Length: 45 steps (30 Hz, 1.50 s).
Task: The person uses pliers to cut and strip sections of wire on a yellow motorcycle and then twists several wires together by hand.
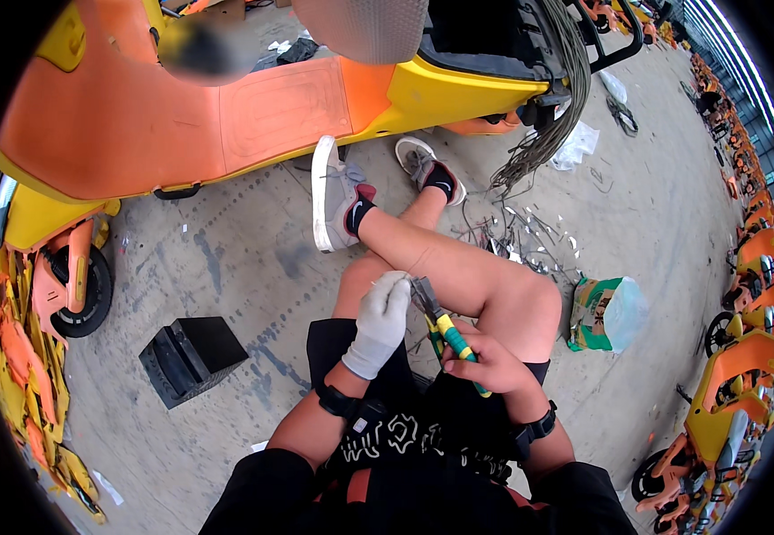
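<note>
My right hand (483, 361) is bare and wraps round the green-and-yellow handles of a pair of pliers (447, 326). Their dark metal jaws point up and left, above my crossed legs. My left hand (381, 321) wears a white glove, its fingers pressed together right beside the jaws. Whatever those fingers pinch is too small to make out. Loose wire scraps (525, 236) with small white bits lie on the floor past my knee. A bundle of grey cables (563, 98) hangs over the rear of an orange-and-yellow scooter (280, 107) in front of me.
On the floor at left sits a black box (192, 357). A green-and-white bag (599, 314) stands right of my knee. Orange and yellow panels (21, 348) are piled at far left, near a scooter wheel (83, 290). More scooters (721, 392) line the right side.
</note>
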Available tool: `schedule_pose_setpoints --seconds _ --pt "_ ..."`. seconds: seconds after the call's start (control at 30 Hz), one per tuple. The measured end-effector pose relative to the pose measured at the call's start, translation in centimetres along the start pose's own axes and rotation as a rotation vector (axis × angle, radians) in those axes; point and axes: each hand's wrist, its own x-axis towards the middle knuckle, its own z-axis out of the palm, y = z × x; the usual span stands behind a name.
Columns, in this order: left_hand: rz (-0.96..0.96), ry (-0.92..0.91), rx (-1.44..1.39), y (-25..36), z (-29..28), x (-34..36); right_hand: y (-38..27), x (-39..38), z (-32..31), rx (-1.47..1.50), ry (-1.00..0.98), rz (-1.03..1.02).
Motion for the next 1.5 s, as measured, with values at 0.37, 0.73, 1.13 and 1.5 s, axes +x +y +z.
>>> schedule_pose_setpoints --seconds 0.37,0.73,1.13,1.5 --pt "0.092 -0.103 -0.071 -1.1 -0.4 -0.3 -0.7 0.3 0.9 -0.156 0.146 -0.049" --pt "-0.170 -0.298 -0.364 -2.9 -0.6 -0.8 -0.8 0.5 2.2 -0.346 0.275 -0.188" --pt "-0.249 -0.259 -0.503 -2.2 0.0 -0.5 -0.2 0.4 2.4 -0.365 0.300 -0.144" --pt "-0.218 -0.312 -0.540 -3.4 -0.5 -0.5 -0.9 0.5 2.4 -0.297 0.294 -0.180"
